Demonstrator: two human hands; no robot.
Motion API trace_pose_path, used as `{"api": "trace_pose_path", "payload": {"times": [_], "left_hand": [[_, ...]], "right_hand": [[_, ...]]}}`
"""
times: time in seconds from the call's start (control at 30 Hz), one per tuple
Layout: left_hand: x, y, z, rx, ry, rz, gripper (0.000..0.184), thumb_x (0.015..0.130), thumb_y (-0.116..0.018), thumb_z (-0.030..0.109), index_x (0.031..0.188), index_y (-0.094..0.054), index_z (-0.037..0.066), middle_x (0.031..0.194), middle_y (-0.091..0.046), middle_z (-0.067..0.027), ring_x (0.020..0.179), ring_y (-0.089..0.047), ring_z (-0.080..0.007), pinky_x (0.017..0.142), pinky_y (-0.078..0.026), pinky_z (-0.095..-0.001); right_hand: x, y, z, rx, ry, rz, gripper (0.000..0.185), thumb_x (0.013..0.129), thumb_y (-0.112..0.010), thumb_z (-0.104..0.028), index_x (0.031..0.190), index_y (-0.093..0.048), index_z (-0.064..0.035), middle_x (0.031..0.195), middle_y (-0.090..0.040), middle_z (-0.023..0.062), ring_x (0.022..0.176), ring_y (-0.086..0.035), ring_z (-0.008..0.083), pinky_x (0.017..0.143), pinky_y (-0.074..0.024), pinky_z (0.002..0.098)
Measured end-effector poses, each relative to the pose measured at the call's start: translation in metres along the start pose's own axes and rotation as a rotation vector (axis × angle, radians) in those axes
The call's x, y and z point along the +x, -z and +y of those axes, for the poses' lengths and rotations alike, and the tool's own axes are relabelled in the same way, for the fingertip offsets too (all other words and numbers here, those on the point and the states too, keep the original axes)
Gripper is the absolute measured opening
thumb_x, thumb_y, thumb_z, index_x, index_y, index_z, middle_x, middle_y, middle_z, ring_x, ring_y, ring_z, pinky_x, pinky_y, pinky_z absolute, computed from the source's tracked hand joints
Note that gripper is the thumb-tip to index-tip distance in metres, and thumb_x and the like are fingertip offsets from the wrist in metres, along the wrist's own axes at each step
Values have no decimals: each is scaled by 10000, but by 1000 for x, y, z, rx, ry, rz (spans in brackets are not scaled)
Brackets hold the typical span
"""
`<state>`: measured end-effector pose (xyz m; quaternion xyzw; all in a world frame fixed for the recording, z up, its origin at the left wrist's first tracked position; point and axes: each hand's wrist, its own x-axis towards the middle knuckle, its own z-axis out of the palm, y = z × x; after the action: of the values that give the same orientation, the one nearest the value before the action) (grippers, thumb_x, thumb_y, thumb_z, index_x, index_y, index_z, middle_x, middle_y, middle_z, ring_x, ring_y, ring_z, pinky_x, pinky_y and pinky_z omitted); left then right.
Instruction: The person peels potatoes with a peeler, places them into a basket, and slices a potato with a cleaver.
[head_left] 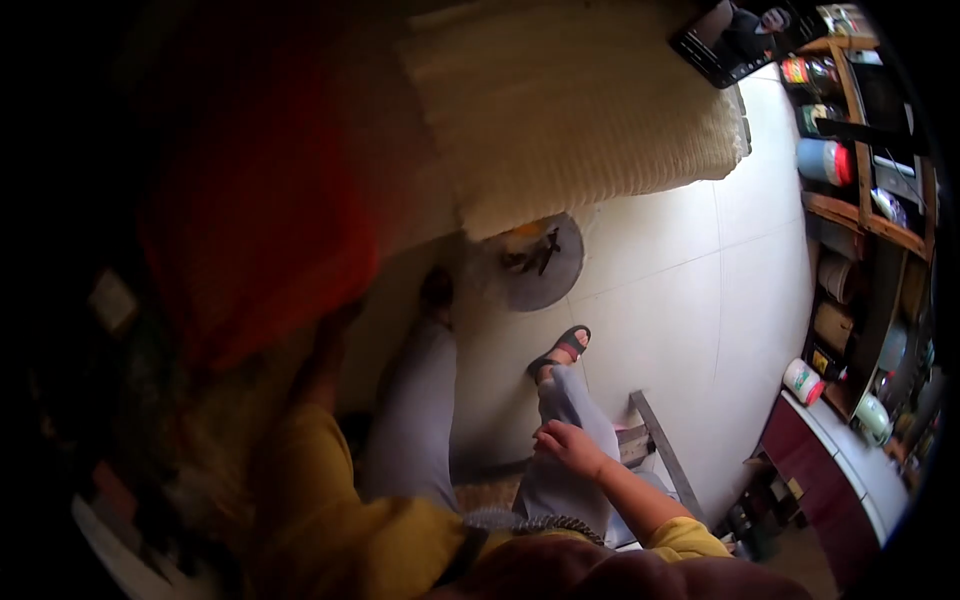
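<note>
My right hand (pixel 568 447) rests on the knee of my grey trousers (pixel 560 495), its fingers curled in, with no object showing in them. On the dim left side, my left hand (pixel 340 315) reaches to the lower edge of a red cloth (pixel 260 250); shadow hides its fingers. A cream ribbed cloth (pixel 580 110) spreads across the top. Below its edge lies a round grey tray or mat (pixel 545 285) bearing dark pieces and something orange. My sandalled foot (pixel 568 345) is on the pale floor.
At the top right, a phone (pixel 745 42) shows a person on its screen. Wooden shelves (pixel 860 215) with jars line the right side, above a dark red cabinet (pixel 815 465). A wooden frame (pixel 665 450) stands beside my right leg. The left side is very dark.
</note>
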<state>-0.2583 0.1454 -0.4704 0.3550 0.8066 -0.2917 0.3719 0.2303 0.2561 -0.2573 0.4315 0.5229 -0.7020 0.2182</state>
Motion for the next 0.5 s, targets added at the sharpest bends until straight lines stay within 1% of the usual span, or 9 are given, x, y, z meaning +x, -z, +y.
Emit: {"api": "trace_pose_path", "payload": {"times": [0.03, 0.17, 0.2, 0.27, 0.3, 0.33, 0.37, 0.4, 0.5], "left_hand": [[4, -3, 3, -1, 0, 29, 615, 733, -602, 408, 1249, -466, 101, 1248, -489, -94, 1130, -472, -243, 942, -388, -368], [-7, 29, 24, -20, -27, 163, 834, 637, -671, 474, 1338, -389, 122, 1360, -411, -86, 1222, -407, -240, 992, -354, -372], [-6, 30, 22, 5, -82, 210, 890, 612, -689, 490, 1361, -370, 127, 1388, -391, -84, 1246, -391, -240, 1004, -345, -372], [56, -38, -29, 127, -351, 384, 848, 603, -684, 515, 1300, -445, 95, 1319, -468, -105, 1140, -490, -268, 897, -429, -419], [111, -85, -70, -26, -211, 239, 830, 596, -686, 528, 1270, -476, 91, 1281, -502, -111, 1102, -515, -284, 876, -441, -421], [119, -90, -74, -33, -152, 185, 831, 604, -682, 528, 1279, -465, 94, 1290, -492, -114, 1116, -499, -285, 883, -435, -424], [112, -86, -62, -11, -142, 164, 832, 612, -678, 528, 1288, -454, 98, 1298, -481, -116, 1130, -483, -287, 891, -428, -427], [104, -85, -47, -6, -176, 153, 833, 620, -674, 527, 1297, -443, 101, 1307, -470, -119, 1144, -467, -289, 899, -422, -430], [75, -88, -8, -17, -309, 115, 836, 644, -663, 527, 1323, -410, 111, 1334, -437, -126, 1186, -420, -294, 922, -403, -438]], "right_hand": [[12, 0, 0, 224, -27, -8, 230, 936, -486, -222, 965, -561, -7, 851, -649, 85, 827, -623, 173, 743, -483, 301], [69, -15, 49, 215, 10, 179, 232, 935, -488, -204, 1004, -551, 8, 855, -644, 96, 820, -621, 172, 741, -487, 298], [81, -20, 64, 269, 7, 211, 228, 923, -498, -200, 999, -562, 5, 841, -648, 104, 787, -629, 182, 724, -490, 301], [91, -13, 71, 301, -5, 264, 225, 912, -509, -197, 993, -574, 3, 827, -651, 113, 755, -636, 192, 706, -493, 304], [89, -6, 66, 287, -39, 244, 232, 912, -509, -198, 999, -574, 7, 827, -652, 112, 746, -637, 188, 701, -497, 304], [88, 1, 63, 270, -76, 225, 239, 913, -510, -199, 1005, -575, 11, 828, -653, 111, 737, -637, 184, 696, -501, 304], [89, 8, 61, 319, -141, 188, 223, 922, -510, -195, 1016, -565, 0, 877, -642, 84, 783, -607, 148, 726, -495, 286], [88, 12, 59, 370, -134, 196, 217, 922, -510, -196, 1012, -567, -7, 870, -641, 79, 777, -606, 146, 721, -494, 287], [98, 21, 48, 339, -156, 182, 215, 922, -510, -198, 1008, -568, -11, 873, -640, 75, 782, -606, 148, 725, -492, 285]]}}
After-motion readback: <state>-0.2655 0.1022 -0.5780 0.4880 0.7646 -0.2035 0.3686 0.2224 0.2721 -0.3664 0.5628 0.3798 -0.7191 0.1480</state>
